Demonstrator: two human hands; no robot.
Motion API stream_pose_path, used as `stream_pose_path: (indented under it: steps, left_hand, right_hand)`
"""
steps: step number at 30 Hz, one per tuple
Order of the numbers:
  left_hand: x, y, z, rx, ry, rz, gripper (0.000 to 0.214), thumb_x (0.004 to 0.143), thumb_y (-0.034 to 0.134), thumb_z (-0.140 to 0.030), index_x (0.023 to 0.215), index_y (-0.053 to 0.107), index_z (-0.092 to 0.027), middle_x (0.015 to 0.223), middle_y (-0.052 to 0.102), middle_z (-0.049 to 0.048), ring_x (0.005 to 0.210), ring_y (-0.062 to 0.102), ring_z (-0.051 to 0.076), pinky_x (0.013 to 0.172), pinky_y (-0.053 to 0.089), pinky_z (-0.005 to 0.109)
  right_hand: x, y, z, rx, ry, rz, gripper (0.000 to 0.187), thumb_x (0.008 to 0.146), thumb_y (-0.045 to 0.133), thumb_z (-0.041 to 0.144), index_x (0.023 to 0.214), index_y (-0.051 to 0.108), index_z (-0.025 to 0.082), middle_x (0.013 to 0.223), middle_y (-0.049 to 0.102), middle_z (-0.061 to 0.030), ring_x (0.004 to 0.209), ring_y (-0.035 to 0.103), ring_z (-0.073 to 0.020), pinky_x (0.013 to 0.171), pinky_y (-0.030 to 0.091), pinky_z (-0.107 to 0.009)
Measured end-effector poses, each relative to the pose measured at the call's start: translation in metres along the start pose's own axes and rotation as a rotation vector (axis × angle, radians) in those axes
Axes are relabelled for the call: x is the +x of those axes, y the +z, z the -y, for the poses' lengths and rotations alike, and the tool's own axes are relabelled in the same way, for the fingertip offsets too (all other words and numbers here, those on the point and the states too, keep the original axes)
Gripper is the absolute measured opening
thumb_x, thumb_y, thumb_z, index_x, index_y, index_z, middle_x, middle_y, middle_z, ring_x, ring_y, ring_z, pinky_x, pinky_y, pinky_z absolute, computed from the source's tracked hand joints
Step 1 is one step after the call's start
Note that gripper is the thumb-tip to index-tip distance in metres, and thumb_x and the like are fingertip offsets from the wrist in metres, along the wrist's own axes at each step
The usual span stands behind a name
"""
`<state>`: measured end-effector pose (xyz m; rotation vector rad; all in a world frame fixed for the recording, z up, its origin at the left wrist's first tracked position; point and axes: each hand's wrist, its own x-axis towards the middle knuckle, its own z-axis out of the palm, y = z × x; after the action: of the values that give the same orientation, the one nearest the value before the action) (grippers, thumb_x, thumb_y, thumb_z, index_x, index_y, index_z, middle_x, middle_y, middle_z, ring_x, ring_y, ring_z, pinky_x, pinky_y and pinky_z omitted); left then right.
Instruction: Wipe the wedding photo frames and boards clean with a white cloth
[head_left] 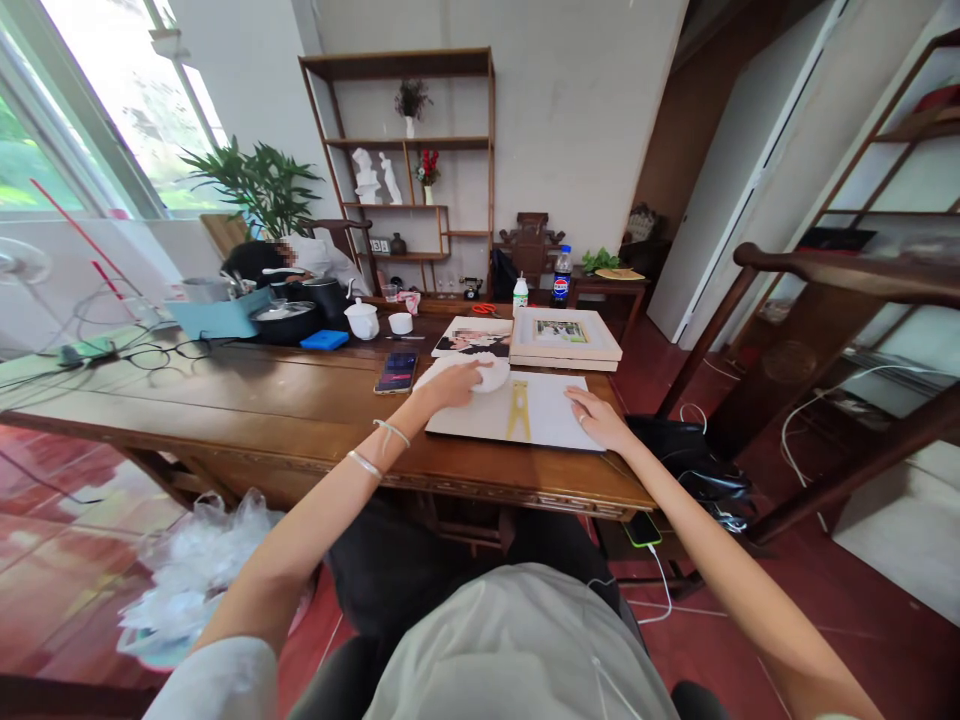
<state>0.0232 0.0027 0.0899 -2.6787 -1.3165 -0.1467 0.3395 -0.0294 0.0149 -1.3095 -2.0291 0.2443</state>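
A white board (551,418) lies flat near the front right of the wooden table (247,400), with a small yellow tower-shaped piece (518,409) on it. My left hand (452,383) rests on a round white pad or cloth (495,375) at the board's far left corner, fingers curled over it. My right hand (598,416) lies flat on the board's right edge, fingers spread. Two bracelets are on my left wrist.
Behind the board are a stack of white picture frames (565,339), a photo print (472,338) and a phone (397,372). Further left stand cups, a blue box, pots, glasses and cables. A person sits at the far side. A plastic bag (196,560) lies on the floor.
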Motion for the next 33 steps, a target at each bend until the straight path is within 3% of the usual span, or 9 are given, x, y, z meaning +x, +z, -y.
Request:
stream_pose_path:
  steps: [2, 5, 9, 14, 18, 21, 28, 31, 33]
  left_hand:
    - [-0.006, 0.008, 0.002, -0.030, 0.002, 0.070, 0.027, 0.090, 0.047, -0.029, 0.104, 0.065, -0.014, 0.151, 0.034, 0.0108, 0.138, 0.030, 0.026, 0.109, 0.030, 0.045]
    - [-0.010, 0.017, -0.011, -0.036, -0.002, 0.026, 0.044, 0.095, 0.036, -0.045, 0.096, 0.068, -0.016, 0.155, 0.024, 0.0064, 0.142, 0.018, 0.030, 0.111, 0.020, 0.057]
    - [-0.022, 0.017, -0.041, -0.020, 0.049, -0.053, 0.045, 0.097, 0.035, -0.042, 0.091, 0.070, -0.015, 0.152, 0.032, 0.0055, 0.139, 0.025, 0.033, 0.109, 0.024, 0.059]
    - [-0.065, 0.014, -0.077, -0.006, 0.065, -0.134, 0.044, 0.097, 0.035, -0.039, 0.084, 0.072, -0.017, 0.150, 0.036, 0.0042, 0.138, 0.029, 0.036, 0.106, 0.027, 0.063]
    - [-0.087, 0.011, -0.082, -0.034, 0.077, -0.159, 0.046, 0.097, 0.036, -0.037, 0.076, 0.071, -0.018, 0.149, 0.038, 0.0014, 0.138, 0.030, 0.033, 0.110, 0.025, 0.059]
    - [-0.075, 0.010, -0.066, -0.049, 0.083, -0.123, 0.046, 0.097, 0.036, -0.041, 0.077, 0.071, -0.018, 0.149, 0.038, 0.0013, 0.138, 0.030, 0.031, 0.110, 0.026, 0.058]
    - [-0.002, 0.022, -0.013, -0.064, -0.038, -0.066, 0.046, 0.097, 0.033, -0.043, 0.089, 0.070, -0.017, 0.151, 0.035, 0.0036, 0.139, 0.029, 0.029, 0.109, 0.026, 0.059]
    - [0.006, 0.024, -0.010, -0.069, -0.054, -0.053, 0.046, 0.097, 0.033, -0.042, 0.089, 0.070, -0.016, 0.150, 0.037, 0.0037, 0.138, 0.030, 0.029, 0.108, 0.026, 0.059]
    - [-0.004, 0.021, -0.019, -0.053, -0.024, -0.068, 0.044, 0.097, 0.034, -0.039, 0.088, 0.070, -0.015, 0.149, 0.039, 0.0047, 0.138, 0.031, 0.029, 0.109, 0.026, 0.058]
  right_hand:
    - [0.000, -0.001, 0.001, -0.005, 0.008, 0.005, 0.037, 0.083, 0.047, 0.018, 0.115, 0.066, 0.022, 0.131, 0.059, -0.0065, 0.130, 0.046, -0.0241, 0.114, 0.030, -0.047]
    - [0.000, -0.002, 0.003, -0.025, 0.023, 0.012, 0.038, 0.084, 0.045, 0.018, 0.116, 0.065, 0.019, 0.134, 0.057, -0.0085, 0.131, 0.046, -0.0245, 0.115, 0.029, -0.047]
    - [0.000, -0.002, 0.003, -0.020, 0.024, 0.016, 0.038, 0.084, 0.046, 0.018, 0.117, 0.065, 0.020, 0.134, 0.057, -0.0078, 0.131, 0.046, -0.0242, 0.115, 0.030, -0.046]
    - [-0.001, -0.002, 0.003, -0.014, 0.015, 0.008, 0.038, 0.083, 0.047, 0.019, 0.117, 0.065, 0.022, 0.133, 0.058, -0.0058, 0.130, 0.047, -0.0238, 0.114, 0.030, -0.046]
    - [-0.001, -0.003, 0.004, -0.044, 0.020, 0.017, 0.039, 0.085, 0.045, 0.019, 0.118, 0.065, 0.018, 0.134, 0.057, -0.0089, 0.130, 0.047, -0.0242, 0.114, 0.030, -0.045]
    - [0.000, -0.003, 0.004, -0.066, 0.021, 0.021, 0.040, 0.085, 0.042, 0.018, 0.119, 0.064, 0.015, 0.135, 0.055, -0.0118, 0.130, 0.047, -0.0248, 0.114, 0.030, -0.046]
    - [0.001, -0.004, 0.005, -0.043, 0.027, 0.014, 0.039, 0.082, 0.047, 0.016, 0.115, 0.066, 0.020, 0.133, 0.058, -0.0073, 0.129, 0.048, -0.0244, 0.113, 0.032, -0.045]
    - [0.001, -0.004, 0.005, -0.049, 0.022, 0.019, 0.038, 0.083, 0.046, 0.017, 0.115, 0.066, 0.018, 0.133, 0.058, -0.0092, 0.129, 0.048, -0.0250, 0.113, 0.033, -0.046]
    - [0.001, -0.003, 0.005, -0.055, 0.020, 0.014, 0.039, 0.083, 0.045, 0.017, 0.116, 0.066, 0.016, 0.133, 0.057, -0.0107, 0.129, 0.047, -0.0252, 0.113, 0.032, -0.046]
